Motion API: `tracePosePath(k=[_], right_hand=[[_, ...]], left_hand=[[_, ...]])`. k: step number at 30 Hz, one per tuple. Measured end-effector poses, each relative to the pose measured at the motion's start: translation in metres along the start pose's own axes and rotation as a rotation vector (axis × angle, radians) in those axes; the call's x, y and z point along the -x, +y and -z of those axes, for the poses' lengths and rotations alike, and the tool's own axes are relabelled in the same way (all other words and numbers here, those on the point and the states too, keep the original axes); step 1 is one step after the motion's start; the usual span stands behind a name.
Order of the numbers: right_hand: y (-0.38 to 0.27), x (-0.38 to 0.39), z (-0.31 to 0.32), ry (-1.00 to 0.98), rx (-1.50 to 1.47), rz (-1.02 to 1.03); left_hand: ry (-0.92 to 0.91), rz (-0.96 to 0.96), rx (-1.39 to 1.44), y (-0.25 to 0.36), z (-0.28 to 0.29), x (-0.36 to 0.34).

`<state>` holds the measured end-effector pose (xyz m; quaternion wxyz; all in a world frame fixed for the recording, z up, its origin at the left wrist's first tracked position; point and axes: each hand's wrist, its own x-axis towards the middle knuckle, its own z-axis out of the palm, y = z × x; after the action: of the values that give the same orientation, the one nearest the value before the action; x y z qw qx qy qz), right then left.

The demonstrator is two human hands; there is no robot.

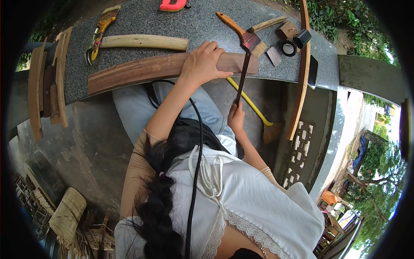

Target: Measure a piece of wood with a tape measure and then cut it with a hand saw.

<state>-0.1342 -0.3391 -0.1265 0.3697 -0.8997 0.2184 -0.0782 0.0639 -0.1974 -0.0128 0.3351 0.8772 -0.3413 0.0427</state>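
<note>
We are holding a wooden board [142, 69] at the worktop [144, 19] edge.
Our left hand [202, 64] is gripping it; our right hand [236, 117] is gripping a dark bar [243, 78] across the board's right part.

Bare left arm [169, 110] extended, a person reaches from the near left toward the far side of the scene, the left hand [200, 65] turned back upward, its fingers [210, 46] bent in a broad clasp and its thumb [224, 74] stretched out to the right. The right arm [252, 144] rises from the near right and slants leftward, ending in the right hand [236, 118], which sits nearer than its counterpart, to its right, with the fingers wrapped closed in a fist-like grip.
</note>
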Motion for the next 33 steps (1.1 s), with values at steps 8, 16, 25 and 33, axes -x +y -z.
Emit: tracePosePath(k=[8,16,25,33], right_hand=[[-0.047,-0.040,0.011,0.018,-0.019,0.099],[0.028,0.029,0.018,-0.030,0.023,-0.039],[-0.070,-0.030,0.037,-0.007,-0.016,0.122],[-0.021,0.015,0.031,-0.044,0.002,-0.007]], left_hand=[[0.015,-0.009,0.002,-0.006,0.003,0.001],[0.031,-0.042,0.014,0.004,0.006,-0.007],[-0.007,0.010,0.023,0.003,0.015,0.005],[0.005,-0.021,0.013,0.007,0.014,0.001]])
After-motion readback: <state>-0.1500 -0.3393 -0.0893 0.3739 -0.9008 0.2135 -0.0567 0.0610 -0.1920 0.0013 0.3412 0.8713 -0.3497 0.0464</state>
